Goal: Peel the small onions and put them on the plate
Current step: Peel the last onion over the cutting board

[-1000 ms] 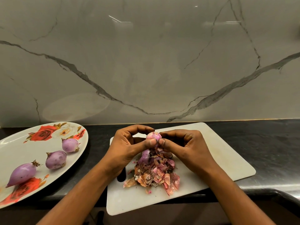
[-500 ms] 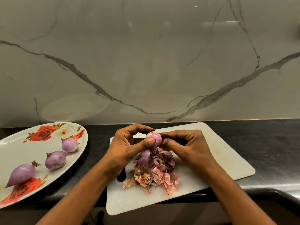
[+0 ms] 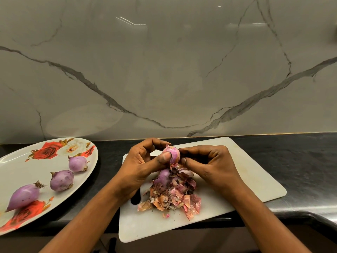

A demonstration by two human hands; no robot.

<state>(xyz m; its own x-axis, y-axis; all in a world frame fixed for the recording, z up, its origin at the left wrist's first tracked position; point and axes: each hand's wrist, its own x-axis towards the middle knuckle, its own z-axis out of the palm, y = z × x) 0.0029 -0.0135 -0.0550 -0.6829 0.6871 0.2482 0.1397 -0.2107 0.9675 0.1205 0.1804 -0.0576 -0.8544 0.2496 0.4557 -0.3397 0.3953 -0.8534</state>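
Note:
My left hand [image 3: 144, 165] grips a small pink onion [image 3: 173, 154] between thumb and fingers, just above the white cutting board [image 3: 246, 179]. My right hand [image 3: 206, 161] pinches at the onion's right side with curled fingers. A thin strip of skin hangs from the onion's underside. Below it lies a heap of peeled skins [image 3: 173, 196], with another purple onion [image 3: 163, 177] half buried at the heap's top left. Three peeled purple onions [image 3: 62, 180] lie on the flowered oval plate [image 3: 21, 165] at the left.
The board lies on a dark counter [image 3: 300, 161] and overhangs its front edge. A marble wall [image 3: 164, 70] rises right behind. The plate also reaches past the counter's front edge at the lower left.
The onion has turned a little between my fingers and sits slightly higher. My right fingertips have shifted along its right side. A strip of skin now hangs below it.

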